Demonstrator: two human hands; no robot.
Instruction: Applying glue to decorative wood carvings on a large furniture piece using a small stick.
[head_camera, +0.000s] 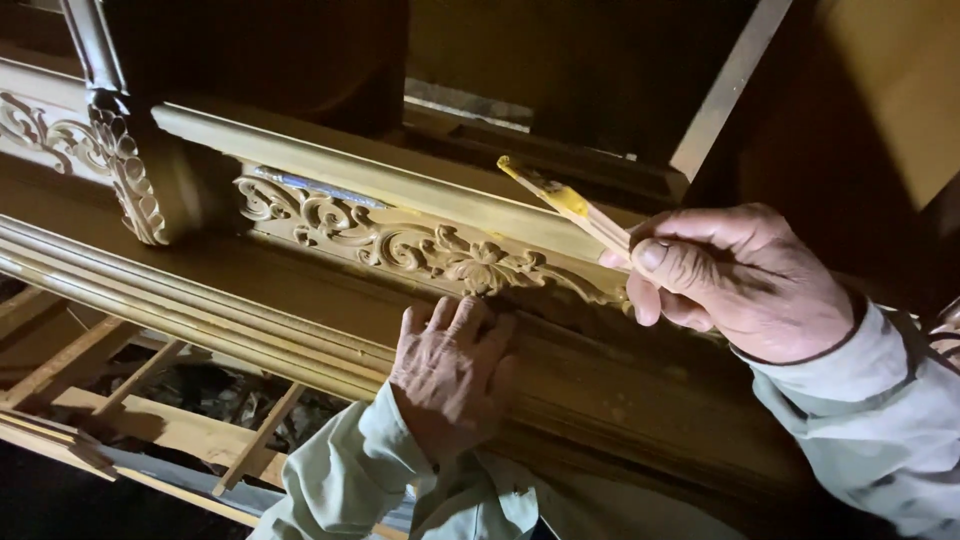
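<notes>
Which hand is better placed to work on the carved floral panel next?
Probably the right hand: it already holds the thin stick tool beside the carved floral panel. The left hand rests flat on the moulding, empty.

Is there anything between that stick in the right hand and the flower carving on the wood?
Nothing visible. The right hand holds the thin stick just above the carved flower scroll, with only open air between. The left hand rests below the carving, not in the path.

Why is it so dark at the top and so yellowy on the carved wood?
Head view: warm light falls on the carved wood rail and both hands, left hand and right hand; the top and right corners sink into deep shadow; a small glare streak sits above the carving; the stick looks sharp, not blurred.
</notes>
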